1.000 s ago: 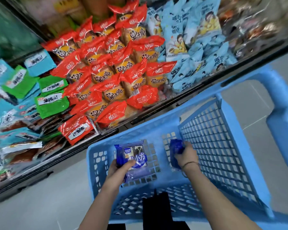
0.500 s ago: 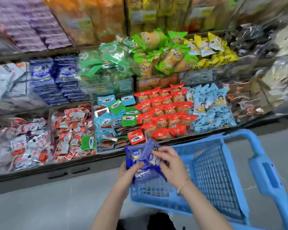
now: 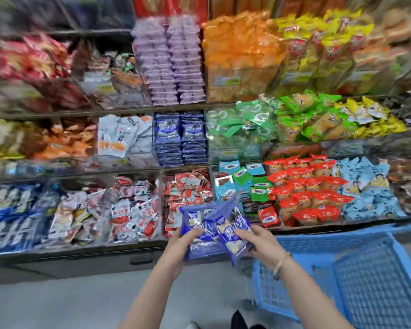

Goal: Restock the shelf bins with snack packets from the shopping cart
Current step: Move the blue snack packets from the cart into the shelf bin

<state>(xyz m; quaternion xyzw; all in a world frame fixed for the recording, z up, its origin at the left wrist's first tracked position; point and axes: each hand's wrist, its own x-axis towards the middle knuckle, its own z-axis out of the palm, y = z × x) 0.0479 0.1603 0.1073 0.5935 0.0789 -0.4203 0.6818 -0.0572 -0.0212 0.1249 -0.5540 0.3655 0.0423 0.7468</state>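
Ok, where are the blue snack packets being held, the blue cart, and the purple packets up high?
Blue see-through snack packets [image 3: 230, 227]: head view, printed front of one packet.
Blue plastic mesh shopping cart [image 3: 375, 283]: head view, mesh side wall.
Stacked purple packets [image 3: 156, 62]: head view, middle of the left stack.

i read open air between the blue packets [image 3: 214, 231], gripped in my left hand [image 3: 188, 236] and right hand [image 3: 259, 243], and the shelf face beyond; nothing crosses that gap. the floor [image 3: 69, 300] at near left is open. at near right the shopping cart [image 3: 375, 276] stands just beside my right forearm, and its mesh wall blocks a sweep to the right. directly ahead, the red-and-white packets [image 3: 188, 193] are heaped to the front lip of the lowest tier. on the middle tier, the dark blue stacks [image 3: 180, 138] rise almost to the shelf ledge [image 3: 176, 106] above, leaving a thin slot on top. white packets [image 3: 121, 138] crowd them on the left, green packets [image 3: 235, 129] on the right.
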